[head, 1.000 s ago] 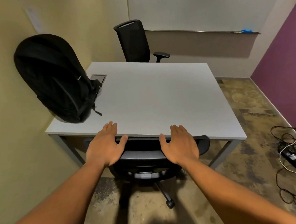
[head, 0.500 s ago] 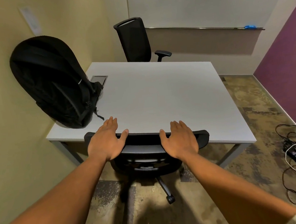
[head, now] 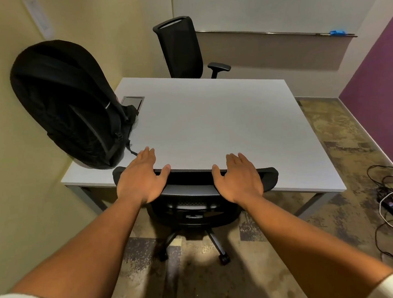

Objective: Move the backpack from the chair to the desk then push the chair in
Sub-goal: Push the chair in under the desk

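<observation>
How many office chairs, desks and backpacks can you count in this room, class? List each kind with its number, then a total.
Office chairs: 2 (near chair, far chair)
Desks: 1 (desk)
Backpacks: 1 (backpack)
Total: 4

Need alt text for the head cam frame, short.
Both hands, left and right, rest flat on the backrest top of a black office chair tucked against a white desk. A black backpack stands on the desk's left side against the wall; a second chair sits at the far side.
</observation>
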`<action>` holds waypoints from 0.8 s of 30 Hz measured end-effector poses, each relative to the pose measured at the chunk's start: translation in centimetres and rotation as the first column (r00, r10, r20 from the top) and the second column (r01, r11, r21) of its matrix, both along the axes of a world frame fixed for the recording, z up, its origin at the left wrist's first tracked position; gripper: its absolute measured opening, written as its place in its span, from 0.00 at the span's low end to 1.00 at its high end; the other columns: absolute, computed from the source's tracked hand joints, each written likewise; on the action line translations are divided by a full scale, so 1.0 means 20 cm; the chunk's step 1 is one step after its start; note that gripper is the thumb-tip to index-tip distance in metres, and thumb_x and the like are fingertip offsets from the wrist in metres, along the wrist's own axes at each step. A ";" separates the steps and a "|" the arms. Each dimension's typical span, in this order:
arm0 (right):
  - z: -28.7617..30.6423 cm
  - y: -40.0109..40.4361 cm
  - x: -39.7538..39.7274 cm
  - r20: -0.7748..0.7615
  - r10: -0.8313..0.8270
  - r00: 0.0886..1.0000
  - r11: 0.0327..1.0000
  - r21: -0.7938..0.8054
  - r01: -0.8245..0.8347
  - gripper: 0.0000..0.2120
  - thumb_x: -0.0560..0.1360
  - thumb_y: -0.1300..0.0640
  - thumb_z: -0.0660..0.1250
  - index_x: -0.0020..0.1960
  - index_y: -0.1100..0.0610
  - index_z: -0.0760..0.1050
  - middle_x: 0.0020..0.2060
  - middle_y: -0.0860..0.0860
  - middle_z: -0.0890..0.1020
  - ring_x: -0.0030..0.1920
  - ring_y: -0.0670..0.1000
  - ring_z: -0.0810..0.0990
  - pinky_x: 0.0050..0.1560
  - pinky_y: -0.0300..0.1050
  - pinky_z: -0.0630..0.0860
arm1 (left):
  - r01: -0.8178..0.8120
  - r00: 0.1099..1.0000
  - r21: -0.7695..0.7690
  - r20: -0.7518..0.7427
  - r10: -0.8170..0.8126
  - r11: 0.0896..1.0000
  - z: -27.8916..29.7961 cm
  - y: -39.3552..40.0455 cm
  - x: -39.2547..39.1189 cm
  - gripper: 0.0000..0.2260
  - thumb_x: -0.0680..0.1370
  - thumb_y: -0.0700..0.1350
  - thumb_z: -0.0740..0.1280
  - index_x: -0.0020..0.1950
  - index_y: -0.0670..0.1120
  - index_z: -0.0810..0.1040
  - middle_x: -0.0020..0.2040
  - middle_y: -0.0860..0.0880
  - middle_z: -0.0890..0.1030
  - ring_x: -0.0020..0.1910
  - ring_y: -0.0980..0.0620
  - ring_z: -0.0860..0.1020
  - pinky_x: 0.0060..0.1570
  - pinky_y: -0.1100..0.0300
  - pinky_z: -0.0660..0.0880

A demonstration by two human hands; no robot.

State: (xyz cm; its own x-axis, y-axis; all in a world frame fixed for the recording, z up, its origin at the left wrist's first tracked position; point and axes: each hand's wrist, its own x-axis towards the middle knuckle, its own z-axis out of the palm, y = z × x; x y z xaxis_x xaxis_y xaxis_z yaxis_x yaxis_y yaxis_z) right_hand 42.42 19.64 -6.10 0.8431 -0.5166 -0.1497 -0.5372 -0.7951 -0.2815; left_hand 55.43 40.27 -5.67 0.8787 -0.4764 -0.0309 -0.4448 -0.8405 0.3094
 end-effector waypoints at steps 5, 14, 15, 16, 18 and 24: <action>0.00 0.03 0.05 0.007 -0.009 1.000 1.000 -0.005 0.009 0.36 0.81 0.38 0.45 0.80 0.61 0.55 0.80 0.54 0.59 0.81 0.54 0.51 0.79 0.51 0.50 | -0.001 1.000 0.005 0.010 0.001 1.000 0.01 0.02 0.06 0.33 0.82 0.63 0.53 0.82 0.49 0.54 0.83 0.51 0.54 0.81 0.51 0.53 0.75 0.46 0.60; 0.00 0.05 0.07 0.021 -0.010 1.000 1.000 -0.010 0.010 0.36 0.81 0.38 0.46 0.80 0.61 0.55 0.80 0.55 0.59 0.80 0.55 0.52 0.79 0.51 0.51 | 0.009 1.000 0.000 0.013 -0.009 1.000 -0.01 0.03 0.09 0.32 0.82 0.62 0.54 0.82 0.49 0.54 0.83 0.51 0.54 0.81 0.50 0.54 0.75 0.46 0.60; 0.00 0.05 0.07 0.022 -0.007 1.000 1.000 -0.008 0.007 0.36 0.81 0.38 0.46 0.80 0.61 0.55 0.80 0.55 0.59 0.80 0.55 0.52 0.79 0.51 0.51 | 0.017 1.000 0.000 0.013 -0.017 1.000 -0.01 0.03 0.09 0.31 0.82 0.62 0.53 0.82 0.49 0.54 0.83 0.50 0.54 0.81 0.50 0.54 0.76 0.46 0.60; 0.00 0.05 0.07 0.024 -0.004 1.000 1.000 -0.007 0.004 0.36 0.81 0.38 0.46 0.80 0.61 0.55 0.80 0.55 0.59 0.80 0.55 0.52 0.79 0.52 0.51 | 0.027 1.000 -0.001 0.015 -0.027 1.000 0.00 0.03 0.09 0.31 0.83 0.61 0.53 0.82 0.49 0.54 0.83 0.50 0.54 0.81 0.50 0.53 0.77 0.46 0.59; 0.00 0.04 0.07 0.033 0.001 0.999 1.000 -0.004 -0.001 0.36 0.81 0.38 0.47 0.80 0.61 0.55 0.80 0.55 0.59 0.80 0.55 0.52 0.79 0.53 0.51 | 0.052 0.998 -0.001 0.033 -0.051 0.999 0.00 0.03 0.08 0.30 0.83 0.59 0.53 0.82 0.47 0.54 0.83 0.49 0.54 0.81 0.49 0.53 0.77 0.48 0.56; 0.02 0.05 0.06 0.048 0.025 0.999 0.999 0.037 -0.027 0.35 0.81 0.40 0.47 0.80 0.61 0.53 0.81 0.55 0.56 0.81 0.55 0.48 0.79 0.55 0.47 | 0.129 0.983 0.088 0.120 -0.139 0.988 0.05 0.01 0.07 0.29 0.85 0.57 0.51 0.81 0.42 0.55 0.82 0.42 0.55 0.81 0.45 0.53 0.80 0.49 0.52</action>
